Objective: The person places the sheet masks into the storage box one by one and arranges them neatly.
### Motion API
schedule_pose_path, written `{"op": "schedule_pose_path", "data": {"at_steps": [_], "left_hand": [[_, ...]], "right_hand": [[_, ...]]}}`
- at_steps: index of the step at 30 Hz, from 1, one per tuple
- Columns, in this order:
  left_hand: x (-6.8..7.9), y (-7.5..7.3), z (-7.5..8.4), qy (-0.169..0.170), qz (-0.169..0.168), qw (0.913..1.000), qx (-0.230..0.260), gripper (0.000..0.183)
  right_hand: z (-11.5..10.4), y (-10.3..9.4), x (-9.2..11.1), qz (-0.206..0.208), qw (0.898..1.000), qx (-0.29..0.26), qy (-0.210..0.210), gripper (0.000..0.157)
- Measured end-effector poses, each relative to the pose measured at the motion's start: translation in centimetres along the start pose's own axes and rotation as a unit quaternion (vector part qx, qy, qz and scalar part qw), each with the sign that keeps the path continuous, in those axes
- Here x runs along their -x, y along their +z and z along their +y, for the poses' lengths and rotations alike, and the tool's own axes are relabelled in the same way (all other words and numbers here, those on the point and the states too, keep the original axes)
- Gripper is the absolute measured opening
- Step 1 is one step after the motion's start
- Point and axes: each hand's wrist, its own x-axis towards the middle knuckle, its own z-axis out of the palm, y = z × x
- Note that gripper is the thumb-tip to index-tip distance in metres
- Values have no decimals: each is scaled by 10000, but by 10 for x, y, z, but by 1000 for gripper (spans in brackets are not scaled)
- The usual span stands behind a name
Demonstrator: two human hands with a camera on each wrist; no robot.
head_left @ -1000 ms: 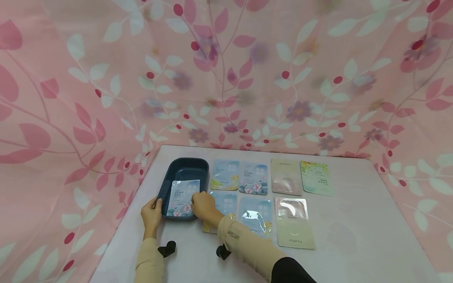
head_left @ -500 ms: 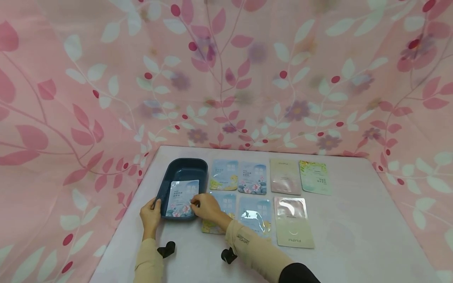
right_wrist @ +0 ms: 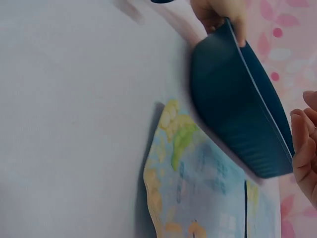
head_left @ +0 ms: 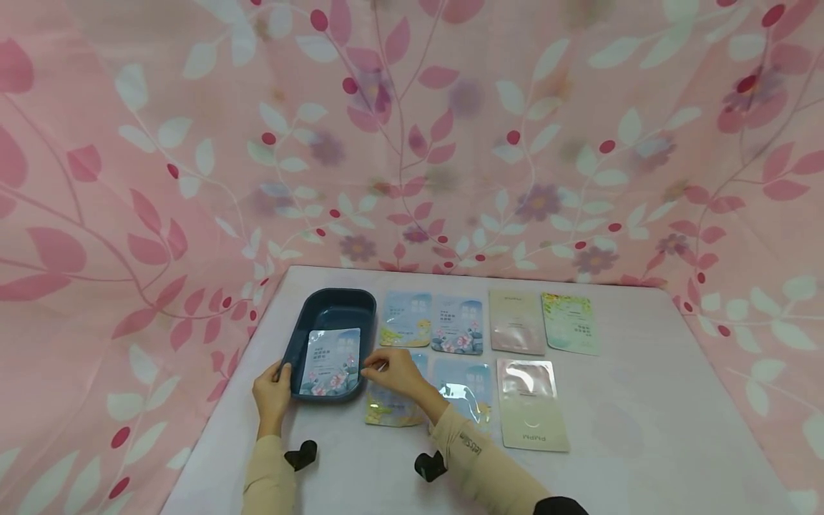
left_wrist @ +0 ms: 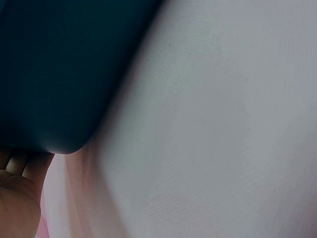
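A dark blue plastic tray (head_left: pixel 330 299) stands at the left of the white table. My left hand (head_left: pixel 272 395) grips its near left rim, thumb over the edge; the left wrist view shows fingers under the tray's corner (left_wrist: pixel 44 74). Inside the tray lies a pale blue sheet mask sachet with pink flowers (head_left: pixel 330 361). My right hand (head_left: pixel 400 373) hovers just right of the tray, fingers loosely bent with nothing between them. Below it is a blue sachet with yellow print (head_left: pixel 394 410), partly covered by the hand; the right wrist view shows this sachet (right_wrist: pixel 198 183) beside the tray's outer wall.
More sachets lie in two rows: blue ones (head_left: pixel 407 315) (head_left: pixel 457 325) at the back, another blue one (head_left: pixel 462 386) in front, beige ones (head_left: pixel 517 315) (head_left: pixel 534 422), and a green one (head_left: pixel 569 325). A floral curtain (head_left: pixel 412 143) hangs behind the table (head_left: pixel 644 386).
My right hand has drawn back to the right, from the sachet in the tray to outside the tray's rim. The sachet stays in the tray; my left hand keeps its grip.
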Motion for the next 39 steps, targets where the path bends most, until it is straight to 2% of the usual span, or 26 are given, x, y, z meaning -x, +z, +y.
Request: {"op": "schedule_pose_path", "data": {"at_steps": [7,8,14,15,25,32,39], "left_hand": [[0,0,-1,19,-10,10000,-36,26],[-1,0,-2,23,-2,10000,-42,26],[0,1,0,-52,-3,9999,-95,27],[0,1,1,-69,-11,9999,-107,27],[0,1,0,14,42,10000,-35,27],[0,1,1,81,50,10000,12,26],[1,2,0,15,61,9999,-88,26]], "right_hand": [[4,-27,15,-64,9997,-215,87,17],[-1,-33,17,-95,9994,-289,140,17],[2,-56,31,-80,9981,-358,493,19],[9,-57,33,-47,9980,-331,529,20],[25,-82,64,273,9944,-550,861,25],[32,-97,83,390,9934,-401,1000,22],[16,-120,106,600,9898,-437,1220,17]]}}
